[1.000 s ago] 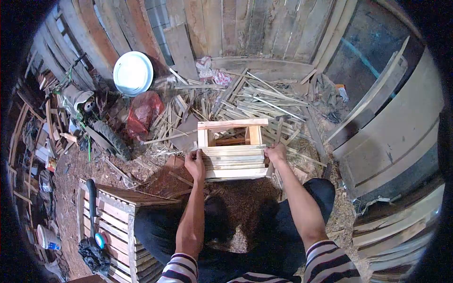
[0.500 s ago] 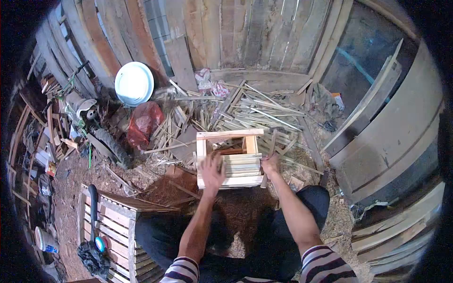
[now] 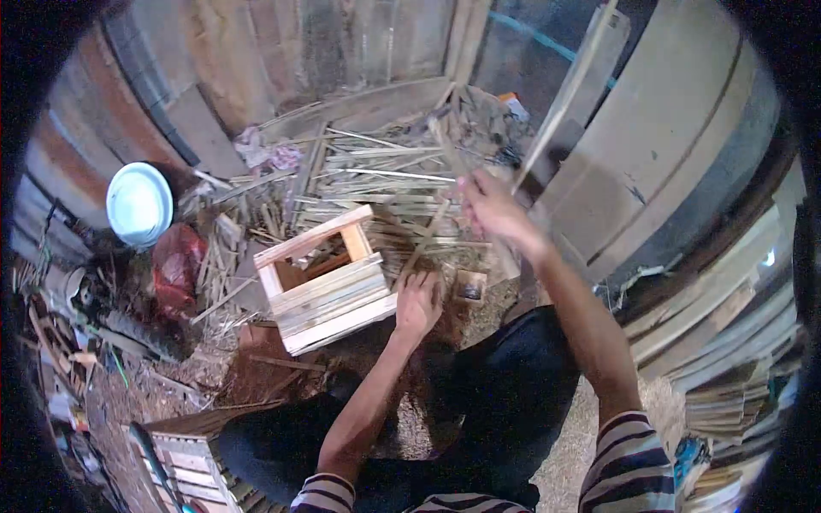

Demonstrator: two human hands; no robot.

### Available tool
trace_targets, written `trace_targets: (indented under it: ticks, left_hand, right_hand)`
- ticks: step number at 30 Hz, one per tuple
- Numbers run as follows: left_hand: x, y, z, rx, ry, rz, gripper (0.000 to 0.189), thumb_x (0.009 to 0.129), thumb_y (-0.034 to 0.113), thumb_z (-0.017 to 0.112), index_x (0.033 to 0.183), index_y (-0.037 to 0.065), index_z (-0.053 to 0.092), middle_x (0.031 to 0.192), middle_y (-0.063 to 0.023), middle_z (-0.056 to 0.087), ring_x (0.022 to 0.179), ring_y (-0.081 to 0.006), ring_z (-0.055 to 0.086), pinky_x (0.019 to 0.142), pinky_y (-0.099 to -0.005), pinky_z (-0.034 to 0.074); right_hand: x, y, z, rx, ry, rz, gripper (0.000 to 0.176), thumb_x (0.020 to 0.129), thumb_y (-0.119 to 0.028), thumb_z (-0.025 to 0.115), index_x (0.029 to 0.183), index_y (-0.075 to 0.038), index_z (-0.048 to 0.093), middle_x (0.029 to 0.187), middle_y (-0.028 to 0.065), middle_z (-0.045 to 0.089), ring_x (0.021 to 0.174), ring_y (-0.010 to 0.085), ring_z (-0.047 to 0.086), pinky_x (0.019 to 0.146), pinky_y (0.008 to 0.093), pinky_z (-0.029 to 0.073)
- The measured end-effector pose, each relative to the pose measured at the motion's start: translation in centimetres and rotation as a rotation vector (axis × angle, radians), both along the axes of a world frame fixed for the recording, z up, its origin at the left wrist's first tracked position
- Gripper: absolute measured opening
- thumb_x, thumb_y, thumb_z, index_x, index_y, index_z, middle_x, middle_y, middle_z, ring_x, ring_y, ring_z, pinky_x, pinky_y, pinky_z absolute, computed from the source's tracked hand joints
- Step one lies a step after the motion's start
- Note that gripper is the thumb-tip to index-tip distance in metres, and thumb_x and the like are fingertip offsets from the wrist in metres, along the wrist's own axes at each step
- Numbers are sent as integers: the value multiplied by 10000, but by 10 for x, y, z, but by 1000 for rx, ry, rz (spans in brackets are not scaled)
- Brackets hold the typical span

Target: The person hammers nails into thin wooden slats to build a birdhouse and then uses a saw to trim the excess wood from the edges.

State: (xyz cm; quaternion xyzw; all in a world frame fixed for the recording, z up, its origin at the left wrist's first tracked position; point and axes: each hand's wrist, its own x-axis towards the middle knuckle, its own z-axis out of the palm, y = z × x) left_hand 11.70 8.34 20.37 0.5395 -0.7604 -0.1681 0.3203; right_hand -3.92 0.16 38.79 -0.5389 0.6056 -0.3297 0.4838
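A small wooden slatted box [image 3: 329, 295] sits in front of me, angled, with an opening between its upper bars. At its right end is my left hand [image 3: 419, 303], fingers curled about the lower part of a thin wooden slat [image 3: 425, 239]. The slat leans up and to the right. My right hand [image 3: 496, 205] is raised off to the right, away from the box. Its fingers look closed and blurred, and what they hold cannot be made out against the wood behind.
Loose wood strips [image 3: 385, 162] cover the floor beyond the box. A white basin [image 3: 139, 205] and a red plastic bag [image 3: 178, 269] are at left. A slatted crate [image 3: 184, 470] stands lower left. Boards [image 3: 667, 145] lean at right; stacked planks [image 3: 718, 316] lie below them.
My view has turned right, so the box appears further left and tilted. My right hand has left the slat and risen; my left hand has moved from the box's top to its right end.
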Motion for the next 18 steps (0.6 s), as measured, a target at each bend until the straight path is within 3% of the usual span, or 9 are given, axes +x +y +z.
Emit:
trace_targets:
  ticks: [4,5,7,8,11,14,15,16,18]
  left_hand:
    - [-33,-1,-31,105,93,-104,268,795,154,618,1056,103,642,1001,-139,657,983,-313,599,915,-457,417]
    - [-34,-4,-46,208,41,-102,283,787,173,626,1063,116,645,989,-132,665,963,-314,612,895,-452,432]
    - [-44,-10,-108,132,55,-98,346,744,167,688,1086,127,656,922,-136,681,834,-334,650,774,-437,510]
    - [-52,-15,-126,239,56,-47,285,789,243,664,1052,132,666,923,-140,680,830,-326,653,724,-444,517]
    - [-69,-21,-163,424,3,47,232,813,218,614,1022,131,666,843,-157,678,807,-307,664,743,-439,505]
    - [-76,-34,-205,466,244,-79,216,821,205,619,1014,118,663,836,-166,672,823,-290,664,736,-432,512]
    - [-78,-40,-211,347,102,-104,213,811,185,626,1006,108,665,865,-158,668,843,-291,657,757,-434,507]
    - [-83,-43,-218,228,-32,-132,211,801,166,632,998,97,668,893,-151,663,863,-292,650,778,-436,502]
    - [-92,-56,-209,171,-7,-146,184,789,119,612,956,85,681,981,-118,644,877,-290,634,810,-435,487]
  right_hand:
    - [-84,-21,-49,15,129,77,327,931,-326,537,996,-6,556,638,25,514,536,118,486,491,303,431]
    - [-88,-17,-48,-46,468,146,345,884,-339,609,897,6,600,611,43,545,527,130,506,493,329,436]
    - [-98,-11,-103,25,421,146,417,837,-401,654,803,14,632,614,101,609,567,179,581,537,383,463]
    - [-107,-7,-156,-8,452,106,418,829,-403,664,815,15,644,637,122,630,578,201,606,556,390,472]
    - [-118,20,-262,64,528,11,421,806,-401,685,845,18,672,669,158,658,618,267,659,596,402,501]
    - [-120,43,-317,-18,544,-88,423,784,-398,699,877,15,678,666,169,650,639,292,665,615,411,509]
    - [-119,49,-331,-130,239,-178,421,767,-389,707,871,18,674,681,185,650,679,306,670,631,415,508]
    - [-121,53,-345,-97,244,-184,421,767,-389,707,871,18,674,681,185,650,679,306,670,631,415,508]
    - [-129,53,-381,-64,536,-232,373,769,-328,711,883,25,665,695,181,658,677,289,670,619,405,503]
